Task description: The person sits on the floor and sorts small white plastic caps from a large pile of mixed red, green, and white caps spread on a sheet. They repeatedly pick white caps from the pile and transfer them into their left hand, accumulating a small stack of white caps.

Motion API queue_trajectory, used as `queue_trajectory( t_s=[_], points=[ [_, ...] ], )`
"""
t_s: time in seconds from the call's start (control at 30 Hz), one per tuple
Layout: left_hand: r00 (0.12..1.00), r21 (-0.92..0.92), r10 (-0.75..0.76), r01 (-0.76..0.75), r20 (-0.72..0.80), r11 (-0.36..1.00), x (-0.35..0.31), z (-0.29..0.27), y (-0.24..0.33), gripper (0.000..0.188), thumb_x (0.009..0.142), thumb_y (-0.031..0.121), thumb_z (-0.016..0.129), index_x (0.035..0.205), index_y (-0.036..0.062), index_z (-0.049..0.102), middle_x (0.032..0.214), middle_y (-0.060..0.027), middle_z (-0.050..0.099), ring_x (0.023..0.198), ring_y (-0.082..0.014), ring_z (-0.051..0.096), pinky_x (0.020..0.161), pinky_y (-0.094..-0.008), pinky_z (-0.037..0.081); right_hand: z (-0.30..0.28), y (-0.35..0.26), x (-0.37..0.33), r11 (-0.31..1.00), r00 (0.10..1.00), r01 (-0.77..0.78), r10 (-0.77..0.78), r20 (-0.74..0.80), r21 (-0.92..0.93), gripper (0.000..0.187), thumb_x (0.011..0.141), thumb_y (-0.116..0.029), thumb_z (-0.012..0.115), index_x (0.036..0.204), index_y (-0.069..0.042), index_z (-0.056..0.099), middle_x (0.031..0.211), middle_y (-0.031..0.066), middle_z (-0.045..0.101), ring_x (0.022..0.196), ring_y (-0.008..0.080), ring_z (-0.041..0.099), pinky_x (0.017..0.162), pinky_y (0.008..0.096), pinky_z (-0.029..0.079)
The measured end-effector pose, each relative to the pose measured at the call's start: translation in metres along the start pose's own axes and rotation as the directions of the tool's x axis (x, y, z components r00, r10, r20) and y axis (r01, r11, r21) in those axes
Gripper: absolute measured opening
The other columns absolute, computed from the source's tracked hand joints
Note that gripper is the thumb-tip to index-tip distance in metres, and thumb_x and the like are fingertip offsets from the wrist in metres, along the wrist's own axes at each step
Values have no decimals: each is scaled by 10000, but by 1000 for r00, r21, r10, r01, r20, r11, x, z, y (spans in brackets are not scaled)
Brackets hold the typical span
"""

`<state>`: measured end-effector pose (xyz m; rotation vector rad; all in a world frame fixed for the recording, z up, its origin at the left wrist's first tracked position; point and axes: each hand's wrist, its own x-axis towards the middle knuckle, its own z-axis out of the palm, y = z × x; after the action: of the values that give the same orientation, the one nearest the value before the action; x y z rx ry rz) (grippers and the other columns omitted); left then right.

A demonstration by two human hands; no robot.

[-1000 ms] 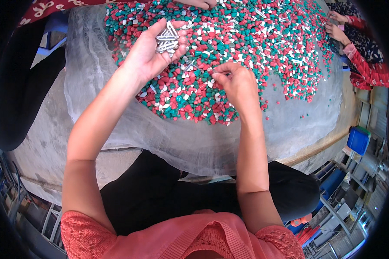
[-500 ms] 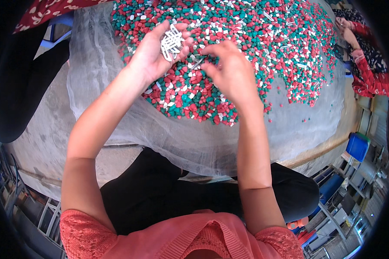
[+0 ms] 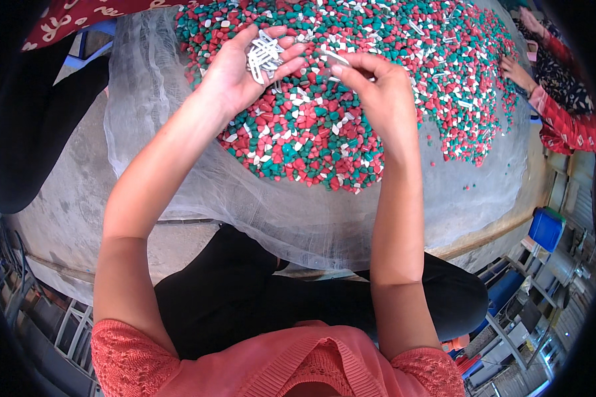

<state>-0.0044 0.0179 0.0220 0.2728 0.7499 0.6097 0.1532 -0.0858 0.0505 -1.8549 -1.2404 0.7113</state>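
My left hand is turned palm up, fingers loosely spread, holding a small heap of narrow white plastic pieces; some look like slotted strips. Just right of it, my right hand pinches a slim whitish strip between thumb and fingers. Both hands are above a wide spread of red, green and white pebble-like pieces. A few pale strips lie scattered among these pebbles farther off.
Thin white mesh lies beneath the pebbles on a grey surface. At the far right, another person's hand touches the pile's edge. Patterned red cloth shows at upper left. A blue container and metal racks stand at the right.
My right hand has risen from the pebbles, shifting up and right with a strip in its pinch. My left hand stays nearly still. The other person's hand has moved onto the pile's edge.
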Motion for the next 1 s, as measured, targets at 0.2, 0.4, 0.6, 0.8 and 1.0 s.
queue_trajectory(
  t_s=[0.2, 0.4, 0.6, 0.8, 1.0],
  points=[
    [992, 34, -52, 48, 117, 998, 7, -9, -16, 412, 963, 311, 234, 1089, -2, 471, 982, -160, 565, 901, -275, 593, 795, -445, 523, 21, -22, 19, 985, 981, 164, -168, 96, 49, 219, 717, -143, 650, 885, -3, 652, 731, 126, 651, 599, 170, 614, 601, 289, 485],
    [984, -79, -43, 57, 175, 995, 13, -26, -2, 329, 951, 275, 349, 1085, 3, 476, 918, -135, 558, 805, -218, 569, 623, -291, 510, 9, 11, 36, 1000, 1000, 1, -1, 0, -29, 247, 721, -208, 668, 904, -43, 659, 787, 104, 660, 745, 207, 635, 660, 325, 489],
    [993, -103, 22, -10, 118, 995, 14, -34, 18, 263, 919, 227, 453, 1038, -7, 472, 868, -127, 539, 703, -185, 535, 642, -301, 509, 27, 22, 31, 878, 990, 58, 10, 141, -475, 201, 718, -228, 680, 857, -84, 666, 825, 102, 643, 845, 260, 608, 739, 393, 463],
    [980, -182, 10, 26, 197, 983, 21, -50, 30, 229, 910, 197, 480, 1015, -5, 460, 872, -132, 513, 658, -156, 495, 522, -231, 462, 32, -3, 34, 926, 976, 50, 35, 216, -374, 138, 735, -195, 644, 802, -73, 653, 765, 132, 641, 758, 299, 622, 706, 426, 483],
    [992, -269, 59, -27, 111, 963, 27, -62, 31, 252, 930, 210, 420, 1040, -14, 459, 950, -165, 529, 819, -235, 558, 611, -300, 521, 71, -19, 21, 772, 963, 104, 81, 259, -628, 217, 725, -263, 653, 770, -51, 661, 726, 148, 641, 729, 303, 627, 680, 394, 489]
  ],
)
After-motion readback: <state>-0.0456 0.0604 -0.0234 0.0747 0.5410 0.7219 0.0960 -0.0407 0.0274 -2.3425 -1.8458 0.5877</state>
